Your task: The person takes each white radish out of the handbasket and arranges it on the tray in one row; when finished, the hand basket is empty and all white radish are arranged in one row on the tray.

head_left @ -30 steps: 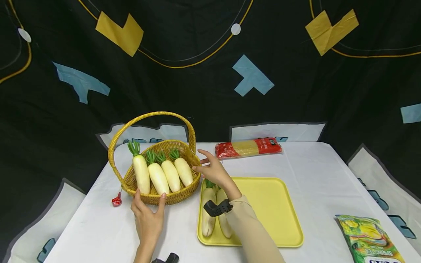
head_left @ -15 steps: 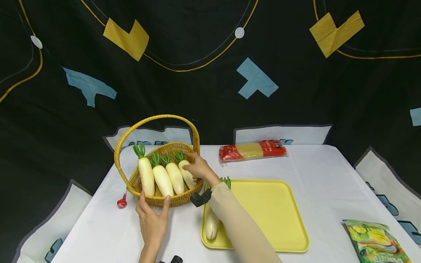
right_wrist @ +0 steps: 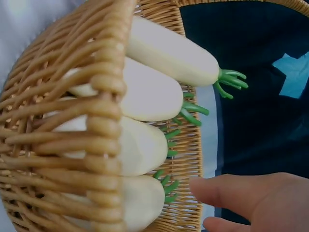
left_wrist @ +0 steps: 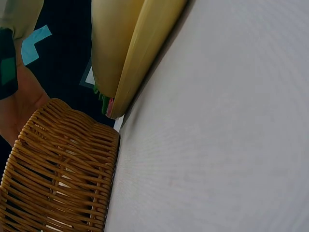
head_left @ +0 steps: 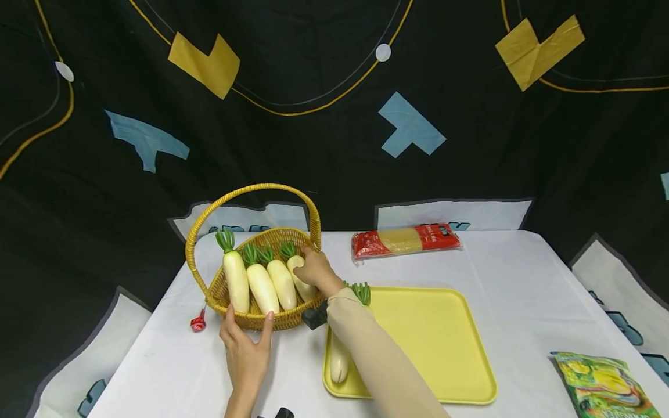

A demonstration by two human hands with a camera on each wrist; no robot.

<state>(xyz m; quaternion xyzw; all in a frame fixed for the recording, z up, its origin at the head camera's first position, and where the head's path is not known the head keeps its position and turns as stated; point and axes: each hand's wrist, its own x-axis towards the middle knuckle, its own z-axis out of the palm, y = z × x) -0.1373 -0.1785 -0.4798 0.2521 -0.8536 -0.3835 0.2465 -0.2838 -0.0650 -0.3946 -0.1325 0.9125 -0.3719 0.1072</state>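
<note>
A yellow wicker basket [head_left: 292,319] with a tall arched handle stands at the left of the table. Several white radishes [head_left: 263,288] with green tops lean side by side inside it. My left hand [head_left: 248,354] touches the basket's front rim with fingers and thumb spread. Inside the right end of the basket, my right hand [head_left: 317,273] is at the rightmost radish [head_left: 300,278]. In the right wrist view, that thumb [right_wrist: 210,191] is extended near the radish's leaves, and no grip shows. On the yellow tray [head_left: 418,342], another radish [head_left: 340,360] lies partly behind my right sleeve.
Behind the tray lies a red-and-yellow packet of noodles [head_left: 406,240]. A green-and-yellow bag [head_left: 606,383] is near the table's right edge. Left of the basket is a small red-wrapped lollipop [head_left: 198,323]. A dark cloth [head_left: 324,151] hangs behind the white table.
My right hand has moved left from the basket's right rim, over the rightmost radish. My left hand stays at the front rim. The view has shifted slightly.
</note>
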